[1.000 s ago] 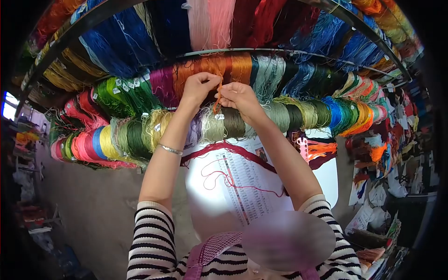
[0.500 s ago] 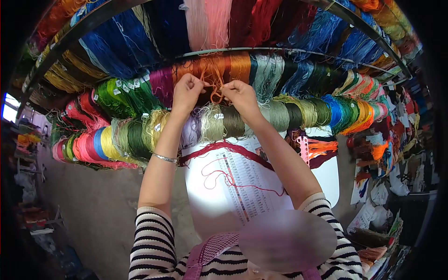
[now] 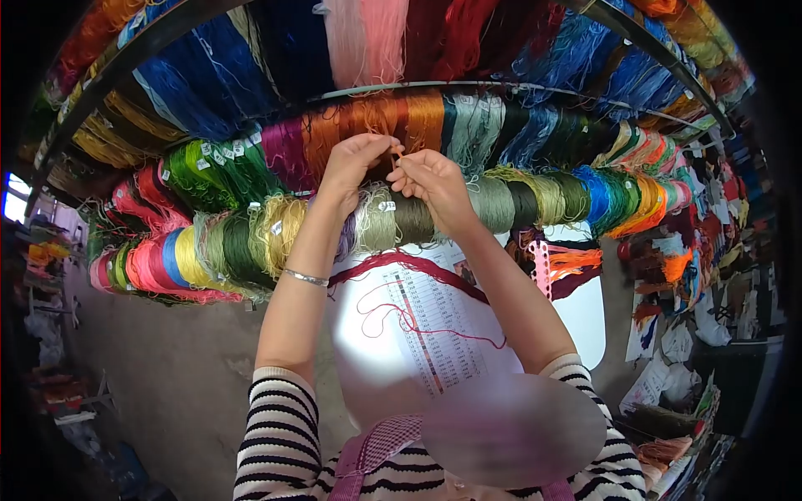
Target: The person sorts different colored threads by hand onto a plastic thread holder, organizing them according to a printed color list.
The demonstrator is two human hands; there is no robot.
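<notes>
My left hand [image 3: 357, 167] pinches orange thread [image 3: 398, 155] between thumb and fingertips. Close beside it, my right hand [image 3: 433, 185] is closed on the same thread, of which only a short piece shows between the fingers. Behind both hands hang orange and rust skeins [image 3: 422, 121] on a rack. Just below the wrists runs a row of wound skeins, among them a pale green one [image 3: 380, 225] with a small white label. Part of the orange thread is hidden by my fingers.
Below the row lies a printed chart [image 3: 434, 334] on a white board [image 3: 585, 321], with dark red yarn [image 3: 418, 263] across it. A pink holed card [image 3: 541, 265] with orange and dark threads sits right. Blue, pink and red skeins [image 3: 468, 37] hang from the upper rail.
My hands have come closer together. The loose orange loop between them has drawn down to a short piece in the fingertips.
</notes>
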